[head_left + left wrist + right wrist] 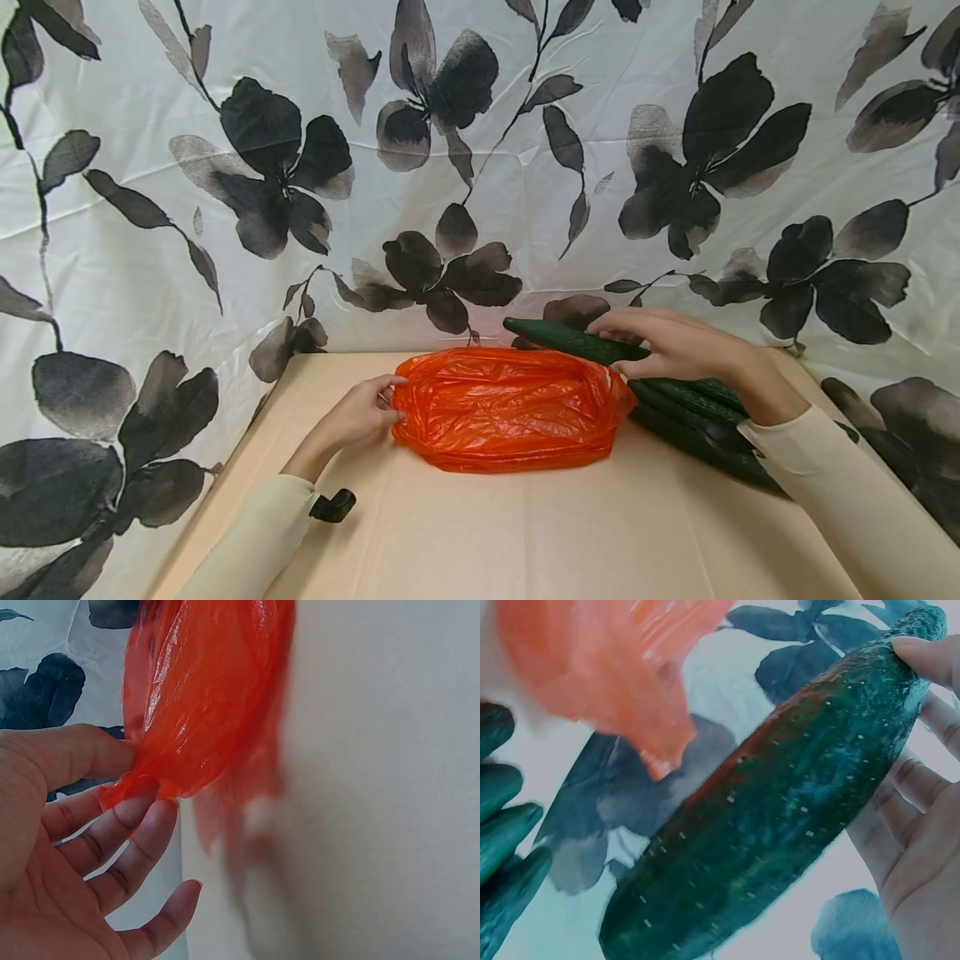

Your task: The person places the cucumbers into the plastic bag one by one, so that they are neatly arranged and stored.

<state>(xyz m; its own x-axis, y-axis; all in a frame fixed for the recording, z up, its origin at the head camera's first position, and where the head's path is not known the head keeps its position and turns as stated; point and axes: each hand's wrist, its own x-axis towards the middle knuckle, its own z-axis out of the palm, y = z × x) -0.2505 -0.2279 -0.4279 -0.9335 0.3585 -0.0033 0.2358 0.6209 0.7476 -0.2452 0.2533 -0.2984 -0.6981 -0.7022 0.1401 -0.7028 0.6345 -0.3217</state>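
- A flower-printed sheet [135,275] with dark leaves hangs behind and to both sides of the tan table [525,533]; the wrist views catch only scraps of it.
- The left hand [360,414] lies at the left end of the orange plastic bag [510,408]. The head view shows only that hand and bag edge touch. The left wrist view shows the grip itself: thumb and fingers [142,817] pinch the thin edge of the bag [202,697], the little finger left free.
- A small black clip-like object [333,505] sits by the left sleeve, seen in the head view alone.
- The bag lies crumpled and flat on the middle of the table; the head view gives its whole outline, while the right wrist view has just a blurred corner [607,667].
- The right hand [675,346] holds a cucumber [573,340] in the air above the bag's right rear corner, tip pointing left. In the right wrist view the fingers [922,817] curl under the cucumber [772,825] and the thumb presses on top near its end, which the head view hides behind the hand.
- More cucumbers [697,425] lie in a pile on the table just right of the bag, under the right forearm; the right wrist view shows only their tips [502,832].
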